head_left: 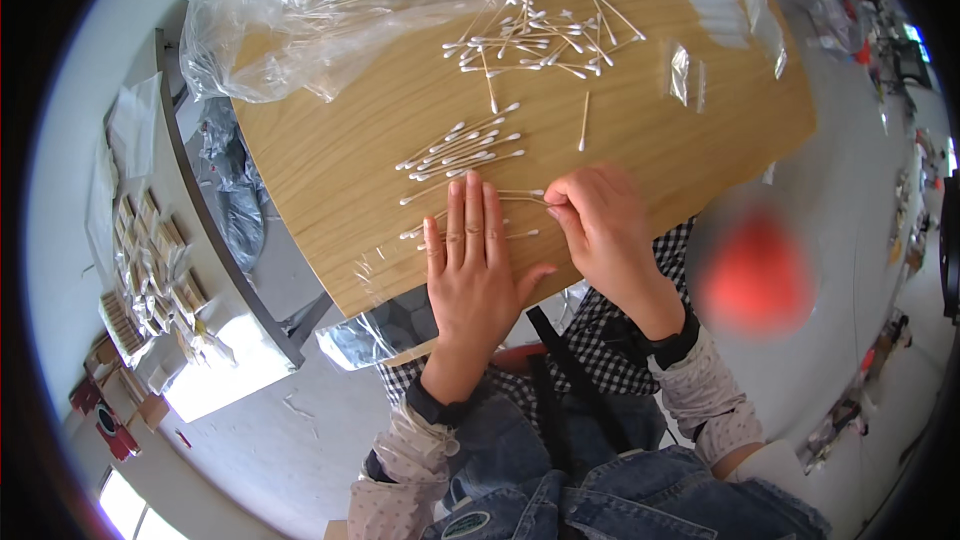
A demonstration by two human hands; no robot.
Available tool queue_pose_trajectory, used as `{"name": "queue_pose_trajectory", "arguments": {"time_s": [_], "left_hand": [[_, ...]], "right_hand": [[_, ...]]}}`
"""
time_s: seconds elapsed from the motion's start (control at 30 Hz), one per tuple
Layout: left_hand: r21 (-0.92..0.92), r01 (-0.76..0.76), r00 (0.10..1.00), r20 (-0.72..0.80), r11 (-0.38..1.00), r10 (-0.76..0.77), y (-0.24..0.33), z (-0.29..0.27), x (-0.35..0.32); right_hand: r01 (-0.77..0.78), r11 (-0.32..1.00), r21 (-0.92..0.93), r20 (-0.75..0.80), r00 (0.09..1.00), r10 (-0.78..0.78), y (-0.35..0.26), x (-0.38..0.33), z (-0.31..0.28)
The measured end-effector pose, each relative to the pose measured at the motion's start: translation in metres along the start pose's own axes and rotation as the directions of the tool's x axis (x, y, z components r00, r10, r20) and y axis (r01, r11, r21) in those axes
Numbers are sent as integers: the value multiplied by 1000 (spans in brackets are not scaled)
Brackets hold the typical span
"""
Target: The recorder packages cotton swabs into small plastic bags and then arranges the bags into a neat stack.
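My left hand (470, 275) lies flat on the wooden table with its fingers stretched out, over several cotton swabs whose ends stick out on both sides. To its right, my right hand (605, 230) is closed in a pinch at the end of a cotton swab (520, 199), which lies level with the left fingers. Just beyond my fingertips is a loose row of cotton swabs (465, 150), roughly side by side and slanting. A single cotton swab (584, 122) lies apart, farther to the right. The right fingertips partly hide the swab's end.
A scattered heap of cotton swabs (550, 40) lies farther back, before a larger pile on clear plastic (340, 25). Small clear bags (686, 77) rest on the table's (740, 135) right part. Packed bundles (155, 260) sit on a side table at left.
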State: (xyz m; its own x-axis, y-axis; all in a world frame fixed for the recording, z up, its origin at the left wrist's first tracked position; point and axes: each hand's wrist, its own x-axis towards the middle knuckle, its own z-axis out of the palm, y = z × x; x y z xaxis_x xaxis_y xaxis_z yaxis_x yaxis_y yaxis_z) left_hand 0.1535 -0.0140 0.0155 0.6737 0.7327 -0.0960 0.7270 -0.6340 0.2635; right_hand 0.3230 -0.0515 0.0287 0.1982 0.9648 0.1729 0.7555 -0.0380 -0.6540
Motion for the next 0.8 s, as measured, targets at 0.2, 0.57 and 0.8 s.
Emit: {"name": "queue_pose_trajectory", "arguments": {"time_s": [0.2, 0.57, 0.8], "left_hand": [[-39, 8, 1000, -18, 999, -8, -5, 1, -6], [-171, 123, 978, -145, 978, -148, -30, -15, -25], [-137, 2, 976, -216, 991, -32, -30, -11, -18]], "right_hand": [[-230, 956, -181, -113, 971, 212, 17, -48, -59], [-556, 707, -437, -367, 828, 424, 92, -147, -136], [-109, 994, -19, -81, 991, 107, -5, -43, -33]]}}
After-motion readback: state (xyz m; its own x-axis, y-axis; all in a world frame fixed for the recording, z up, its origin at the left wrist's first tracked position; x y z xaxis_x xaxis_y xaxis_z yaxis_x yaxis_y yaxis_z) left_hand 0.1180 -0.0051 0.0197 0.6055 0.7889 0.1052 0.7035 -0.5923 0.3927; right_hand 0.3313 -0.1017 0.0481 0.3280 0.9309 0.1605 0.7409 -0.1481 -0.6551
